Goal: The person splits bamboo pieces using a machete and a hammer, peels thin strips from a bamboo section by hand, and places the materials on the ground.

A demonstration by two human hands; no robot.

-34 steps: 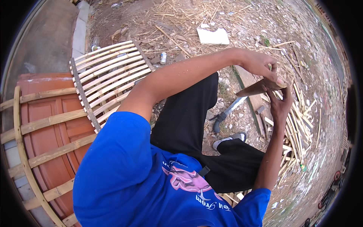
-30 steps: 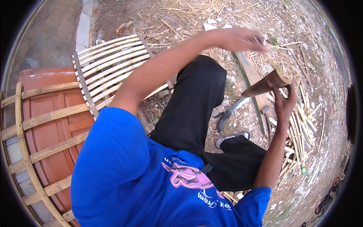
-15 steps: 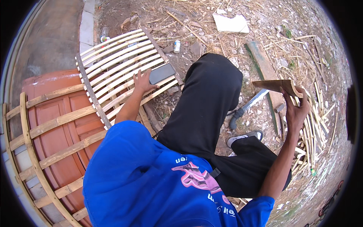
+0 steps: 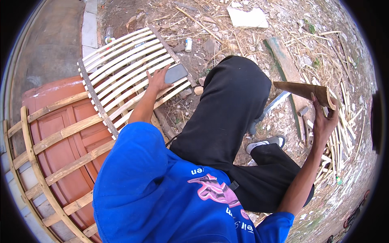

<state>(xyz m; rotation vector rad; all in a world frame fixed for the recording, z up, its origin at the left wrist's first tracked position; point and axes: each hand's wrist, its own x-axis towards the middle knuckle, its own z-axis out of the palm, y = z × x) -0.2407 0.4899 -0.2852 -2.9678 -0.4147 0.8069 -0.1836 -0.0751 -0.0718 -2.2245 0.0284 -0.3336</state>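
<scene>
On the slatted wooden panel [image 4: 121, 77] at the left, my left hand [image 4: 158, 79] has its fingers spread, the fingertips and thumb at the left end of a dark phone [image 4: 176, 74]. The phone lies flat across the pale slats. My right hand [image 4: 325, 121] is raised off to the right, its fingers closed on a curved brown piece of split bamboo [image 4: 304, 89]. That piece tapers toward my knee. Below it, a machete [image 4: 277, 101] with a pale blade lies partly behind my leg.
A wooden plank [image 4: 287, 69] lies on the littered ground beyond my right knee. A pile of bamboo strips [image 4: 334, 150] is at the right. A bamboo lattice [image 4: 56, 174] rests over a reddish door [image 4: 65, 133] at the left. A small can [image 4: 188, 45] stands past the panel.
My right hand and the split bamboo have shifted slightly right and lower. My left hand stays by the phone. The view has tilted a little, and my knee covers more of the machete.
</scene>
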